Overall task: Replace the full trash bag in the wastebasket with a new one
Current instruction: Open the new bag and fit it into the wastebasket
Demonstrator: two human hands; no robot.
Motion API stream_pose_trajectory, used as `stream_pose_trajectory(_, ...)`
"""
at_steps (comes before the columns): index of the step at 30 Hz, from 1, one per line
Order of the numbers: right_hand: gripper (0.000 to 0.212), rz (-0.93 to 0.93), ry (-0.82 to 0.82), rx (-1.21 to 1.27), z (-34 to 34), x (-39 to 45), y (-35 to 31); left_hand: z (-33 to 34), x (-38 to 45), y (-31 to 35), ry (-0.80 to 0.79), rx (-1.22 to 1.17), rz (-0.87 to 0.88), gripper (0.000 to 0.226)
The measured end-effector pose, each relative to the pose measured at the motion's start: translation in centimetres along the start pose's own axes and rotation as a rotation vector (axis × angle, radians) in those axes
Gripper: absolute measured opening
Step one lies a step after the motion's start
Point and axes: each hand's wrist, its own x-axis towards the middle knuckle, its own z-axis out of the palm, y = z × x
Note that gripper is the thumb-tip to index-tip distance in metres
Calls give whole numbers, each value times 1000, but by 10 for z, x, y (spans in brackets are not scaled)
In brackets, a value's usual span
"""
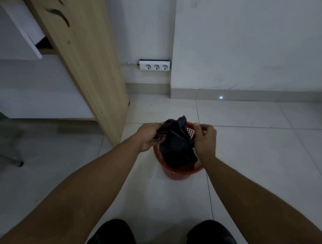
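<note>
standing on the white tiled floor (248,155), the red mesh wastebasket (179,172) has a black trash bag (175,145) bunched over its mouth, the plastic rising above the rim at the far side and sagging down inside toward the near side. the bag lies right between the two hands, both held over the wastebasket's rim. the left hand (149,137) is at the wastebasket's left edge, fingers curled round a fold of the bag's left side and gripping it. the right hand (205,141) is over the wastebasket's right edge, thumb and fingertips drawn together at the bag's right side; it appears to pinch the plastic there, though the exact contact is hidden behind the hand. both bare forearms reach in from the near side of the wastebasket, and two dark-clad knees (111,235) show at the bottom of the view, nearer than the wastebasket. to the wastebasket's left stands a light wooden desk panel (81,56), its lower end close to the wastebasket. beyond the wastebasket, on the white wall (255,42), is a white socket strip (154,65) with three outlets. far left of the wastebasket a metal chair leg (7,158) rests on the floor.
</note>
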Motion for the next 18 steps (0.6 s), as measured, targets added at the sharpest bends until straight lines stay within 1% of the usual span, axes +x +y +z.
stream_pose_trajectory(1, 46, -124, -1, 9, -4, -5, -7, 3, 1, 3, 7, -5, 21, 21)
stream_pose_trajectory(2, 34, -233, -44, 41, -8, -8, -12, 6, 0, 6, 6, -12, 42, 25)
stream_pose_trajectory(3, 23, -295, -142, 75, -10, -9, -18, 11, -3, 9, -6, -22, 66, 26)
stream_pose_trajectory(4, 16, -332, -280, 76, -12, -10, -26, 16, -5, 12, -22, -36, 90, 25)
stream_pose_trajectory(5, 18, -357, -399, 24, -12, -9, -29, 20, -6, 15, -37, -56, 111, 23)
stream_pose_trajectory(6, 25, -382, -466, -49, -12, -7, -32, 24, -8, 17, -44, -71, 127, 21)
stream_pose_trajectory(7, 27, -404, -472, -117, -10, -5, -35, 28, -10, 20, -45, -74, 144, 18)
stream_pose_trajectory(8, 23, -409, -432, -148, -9, -3, -39, 31, -12, 22, -44, -62, 163, 15)
stream_pose_trajectory(10, 11, -383, -386, -124, -11, 0, -46, 34, -14, 26, -50, -44, 195, 15)
stream_pose_trajectory(11, 12, -340, -404, -70, -14, 1, -49, 35, -18, 28, -63, -58, 211, 18)
stream_pose_trajectory(13, 16, -212, -471, 120, -21, 1, -57, 34, -25, 34, -102, -106, 246, 23)
stream_pose_trajectory(15, 18, -60, -506, 382, -28, 4, -63, 32, -31, 39, -136, -137, 256, 27)
stream_pose_trajectory(17, 17, 23, -437, 524, -35, 10, -69, 27, -35, 43, -164, -115, 258, 30)
stream_pose_trajectory(18, 17, 35, -361, 539, -40, 13, -72, 24, -37, 44, -176, -83, 255, 32)
